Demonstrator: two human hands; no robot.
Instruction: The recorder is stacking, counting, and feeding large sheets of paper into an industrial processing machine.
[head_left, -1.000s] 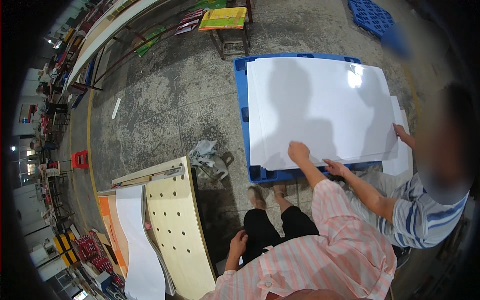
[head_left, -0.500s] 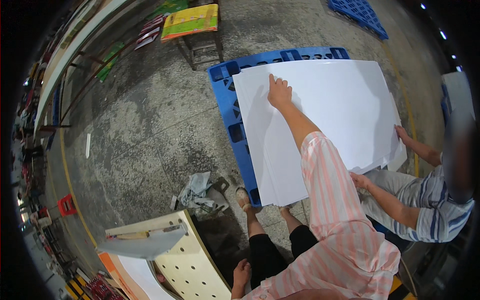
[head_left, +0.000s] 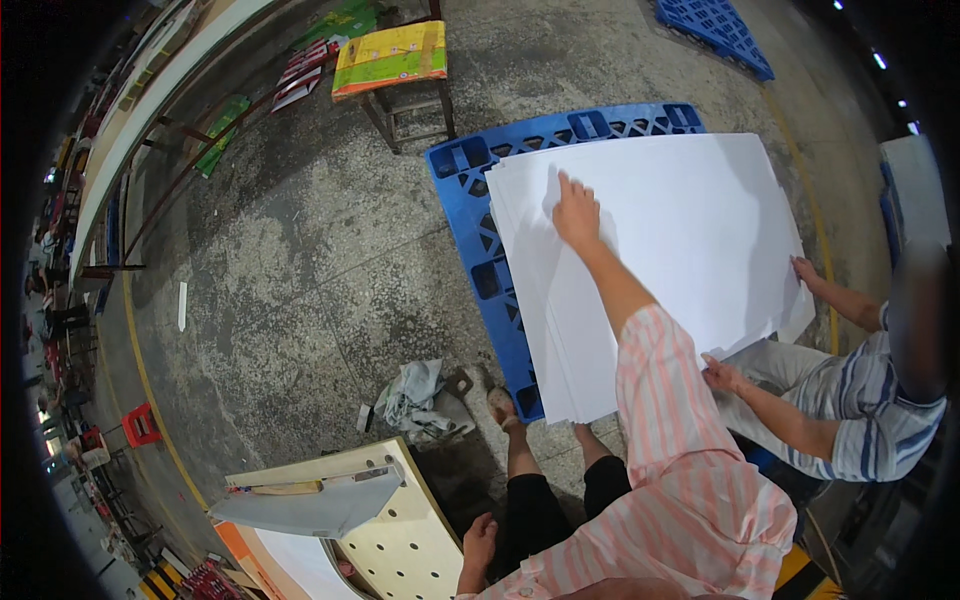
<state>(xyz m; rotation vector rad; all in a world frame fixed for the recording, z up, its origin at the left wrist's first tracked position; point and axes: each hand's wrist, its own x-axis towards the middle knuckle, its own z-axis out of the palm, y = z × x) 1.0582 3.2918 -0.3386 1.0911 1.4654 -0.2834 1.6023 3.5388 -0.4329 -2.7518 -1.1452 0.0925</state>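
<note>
A wide stack of large white sheets [head_left: 690, 220] lies on a blue plastic pallet [head_left: 463, 225], its left edges slightly fanned out. My right arm, in a pink striped sleeve, reaches across it. My right hand [head_left: 577, 210] rests on the top sheet near the far left corner, index finger stretched out and the others partly bent. Low in the view, my left hand [head_left: 479, 542] hangs beside my thigh with curled fingers and nothing visible in it. At the right, a person in a striped shirt has one hand [head_left: 803, 270] and the other hand [head_left: 718, 374] at the sheets' edge.
A perforated wooden board table [head_left: 405, 530] with a grey metal plate [head_left: 320, 508] stands at lower left. Crumpled cloth [head_left: 412, 395] lies on the floor near my foot. Beyond the pallet are a stool with a yellow-green cover [head_left: 390, 60] and another blue pallet [head_left: 712, 35].
The whole view has shifted slightly, so the stack sits lower and further right. My right hand stays on the sheets, its fingers a little differently bent. The other person's hands remain at the edge.
</note>
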